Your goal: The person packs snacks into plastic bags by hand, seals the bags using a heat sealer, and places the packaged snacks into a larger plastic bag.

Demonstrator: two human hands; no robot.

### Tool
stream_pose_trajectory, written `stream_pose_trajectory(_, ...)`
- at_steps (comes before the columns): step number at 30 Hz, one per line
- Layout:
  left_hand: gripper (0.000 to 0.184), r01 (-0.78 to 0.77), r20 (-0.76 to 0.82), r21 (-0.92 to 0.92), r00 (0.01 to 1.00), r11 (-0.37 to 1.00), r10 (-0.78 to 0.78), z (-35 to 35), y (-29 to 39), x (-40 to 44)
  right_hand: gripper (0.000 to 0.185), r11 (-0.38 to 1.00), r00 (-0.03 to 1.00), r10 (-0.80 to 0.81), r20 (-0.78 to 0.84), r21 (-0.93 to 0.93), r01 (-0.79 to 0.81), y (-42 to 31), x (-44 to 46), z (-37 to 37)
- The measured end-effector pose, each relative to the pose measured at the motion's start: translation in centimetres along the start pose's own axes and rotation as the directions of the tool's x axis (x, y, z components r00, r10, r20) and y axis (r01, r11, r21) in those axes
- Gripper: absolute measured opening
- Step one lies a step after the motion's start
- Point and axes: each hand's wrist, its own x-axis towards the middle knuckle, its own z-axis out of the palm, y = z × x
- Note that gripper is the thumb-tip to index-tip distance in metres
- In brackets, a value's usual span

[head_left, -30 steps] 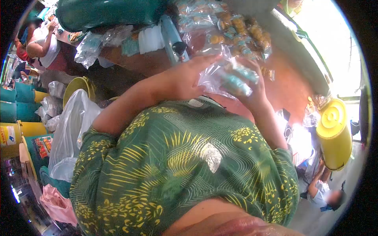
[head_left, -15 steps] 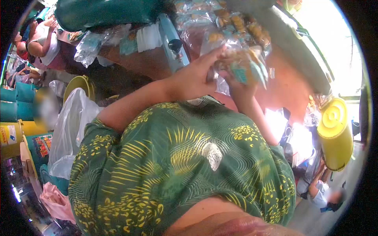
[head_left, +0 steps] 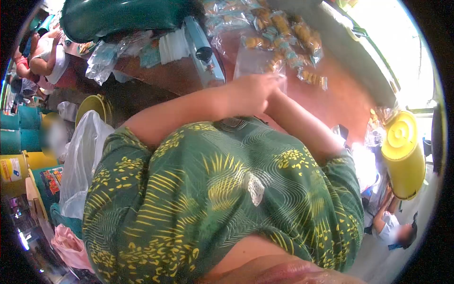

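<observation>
My left hand [head_left: 259,93] reaches across my front, its fingers closed at the near edge of a clear plastic bag [head_left: 248,64]. My right hand [head_left: 274,100] meets it there and is mostly covered by the left, so its fingers are hidden. Past the hands, small clear packs of golden-brown biscuits [head_left: 283,23] with blue-green labels lie on the reddish-brown table [head_left: 338,87]. One pack [head_left: 312,78] sits to the right of the bag. Whether any pack is inside the bag, I cannot tell.
A light-blue sealing device [head_left: 203,52] stands left of the bag, beside white plastic sheets [head_left: 173,46]. A large dark-green container [head_left: 125,16] is behind. A yellow lidded bin [head_left: 402,154] stands at right, a clear sack [head_left: 85,156] at left. Other people are at both sides.
The labelled packs held up between my hands are gone from them. My hands have come together, left over right, and the clear bag and the packs beyond show more fully.
</observation>
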Motion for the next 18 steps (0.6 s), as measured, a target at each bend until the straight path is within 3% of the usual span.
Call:
stream_pose_trajectory(2,0.063,-0.063,0.075,-0.008,0.995,0.998,0.064,0.8,1.6,1.1,0.046,0.925,0.957,0.219,-0.189,0.353,-0.142,-1.4,2.8,3.2)
stream_pose_trajectory(4,0.062,-0.22,0.098,0.173,0.974,0.96,0.205,3.8,0.5,0.8,0.046,0.82,0.885,0.36,-0.296,0.552,-0.149,-2.4,3.9,5.0)
stream_pose_trajectory(6,0.063,-0.143,0.163,0.005,0.977,0.99,0.14,4.5,0.7,0.3,0.046,0.771,0.857,0.401,-0.324,0.624,-0.124,-2.7,3.7,5.3)
stream_pose_trajectory(8,0.066,-0.166,0.165,0.07,0.974,0.984,0.153,3.8,1.0,0.2,0.046,0.739,0.838,0.414,-0.356,0.669,-0.08,-2.5,3.6,5.5)
stream_pose_trajectory(10,0.065,-0.192,0.146,0.177,0.975,0.965,0.167,2.2,2.1,0.2,0.046,0.721,0.837,0.409,-0.363,0.691,-0.053,-2.2,3.0,5.9)
stream_pose_trajectory(12,0.064,-0.13,0.076,0.042,0.989,0.991,0.127,1.4,1.2,0.0,0.046,0.711,0.883,0.36,-0.3,0.701,-0.051,-1.6,2.2,6.4)
stream_pose_trajectory(14,0.062,-0.079,0.022,-0.046,0.997,0.996,0.081,-0.1,0.1,-0.3,0.047,0.665,0.987,0.158,-0.011,0.741,-0.098,0.2,0.7,6.7)
stream_pose_trajectory(15,0.062,-0.053,0.003,-0.068,0.999,0.996,0.053,-1.2,-0.2,-0.6,0.048,0.64,0.99,0.042,0.134,0.757,-0.13,0.9,-0.2,6.6)
stream_pose_trajectory(17,0.061,-0.026,0.013,-0.142,1.0,0.989,0.028,-3.4,-0.4,-1.3,0.043,0.528,0.985,-0.054,0.165,0.842,-0.112,2.1,-3.1,3.3)
stream_pose_trajectory(18,0.062,-0.044,0.055,-0.234,0.997,0.971,0.059,-4.1,-0.1,-1.5,0.038,0.441,0.998,-0.015,0.059,0.896,-0.046,3.3,-6.4,-1.8)
